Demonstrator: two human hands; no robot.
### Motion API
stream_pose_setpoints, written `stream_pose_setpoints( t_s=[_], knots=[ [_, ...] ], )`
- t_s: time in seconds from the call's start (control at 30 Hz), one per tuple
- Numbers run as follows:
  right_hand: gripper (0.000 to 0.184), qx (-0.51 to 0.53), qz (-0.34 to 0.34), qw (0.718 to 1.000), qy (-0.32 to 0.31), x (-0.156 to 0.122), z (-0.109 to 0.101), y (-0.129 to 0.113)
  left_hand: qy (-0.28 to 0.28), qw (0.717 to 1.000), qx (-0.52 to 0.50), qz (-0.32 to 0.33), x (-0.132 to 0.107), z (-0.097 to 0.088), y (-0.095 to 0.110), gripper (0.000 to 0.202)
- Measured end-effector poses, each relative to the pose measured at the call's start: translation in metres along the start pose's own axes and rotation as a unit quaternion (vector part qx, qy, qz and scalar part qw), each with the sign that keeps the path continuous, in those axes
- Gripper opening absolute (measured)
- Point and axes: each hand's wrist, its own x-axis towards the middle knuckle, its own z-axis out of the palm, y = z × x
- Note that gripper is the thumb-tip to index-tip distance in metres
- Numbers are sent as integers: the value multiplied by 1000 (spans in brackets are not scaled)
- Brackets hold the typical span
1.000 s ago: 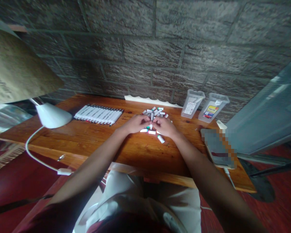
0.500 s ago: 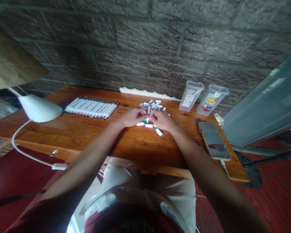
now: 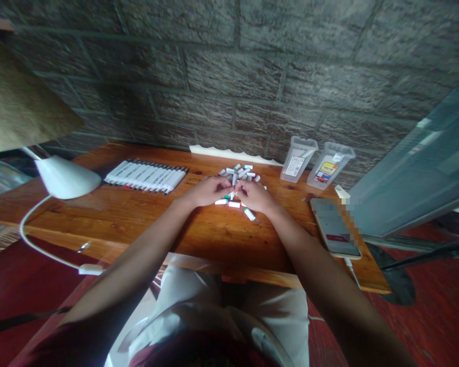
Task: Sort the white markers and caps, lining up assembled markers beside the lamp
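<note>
Short white marker caps [image 3: 246, 174] with coloured ends lie in a loose pile on the wooden desk. Over the near side of this pile my left hand [image 3: 210, 190] and my right hand [image 3: 254, 195] face each other, fingertips almost meeting. Both have their fingers curled into a pinch. Whatever sits between the fingertips is too small and partly hidden to make out. Nearer to me lie a few separate caps, among them a green-ended cap [image 3: 249, 214] below my right hand and a red-ended cap [image 3: 234, 204] between the hands.
A row of white markers [image 3: 147, 176] lies to the left, beside a lamp base [image 3: 67, 178] with a white cord. Two clear plastic boxes [image 3: 298, 159] stand at the back right. A phone [image 3: 334, 229] on a cable lies at the right edge. A stone wall [image 3: 229, 76] rises behind the desk.
The view has tilted up slightly, so the desk sits lower in the picture. My fingertips have drawn a little apart above the caps; the pile looks much the same.
</note>
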Motion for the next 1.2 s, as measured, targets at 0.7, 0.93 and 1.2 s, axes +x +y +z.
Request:
stream_pose_setpoints(
  t_s=[0.7,0.93,1.2],
  knots=[
    [16,0,-7,1000,3,0,0,-2,3,1000,7,7,0,1,-3,33],
    [16,1,-1,1000,2,-1,-1,-3,3,1000,7,5,-1,1,0,32],
    [16,1,6,1000,-5,-1,-1,-1,3,1000,17,10,-1,-1,4,32]
  ],
)
